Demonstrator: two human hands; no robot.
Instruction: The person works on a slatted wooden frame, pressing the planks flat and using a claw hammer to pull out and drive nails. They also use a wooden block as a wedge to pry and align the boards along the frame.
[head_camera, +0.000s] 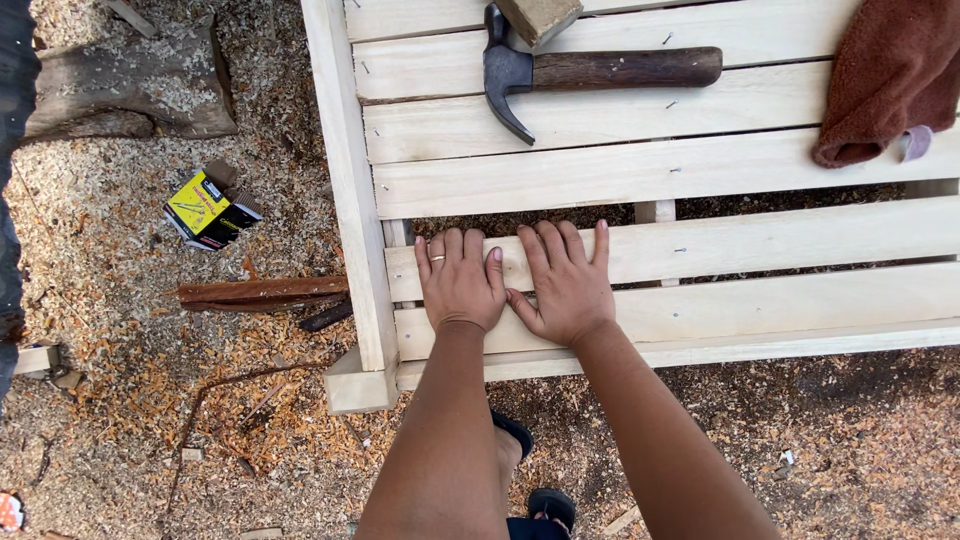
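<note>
Hands, left hand (460, 283) and right hand (566, 285), lay flat and open on a stiff, hard wooden slat (760, 245), best gripped by its edges, hammer (590, 72) at 12 o'clock.

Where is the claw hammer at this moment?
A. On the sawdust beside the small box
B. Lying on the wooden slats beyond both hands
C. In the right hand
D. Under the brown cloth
B: the claw hammer lies on the slats, while the left hand and right hand press flat on a nearer slat.
</note>
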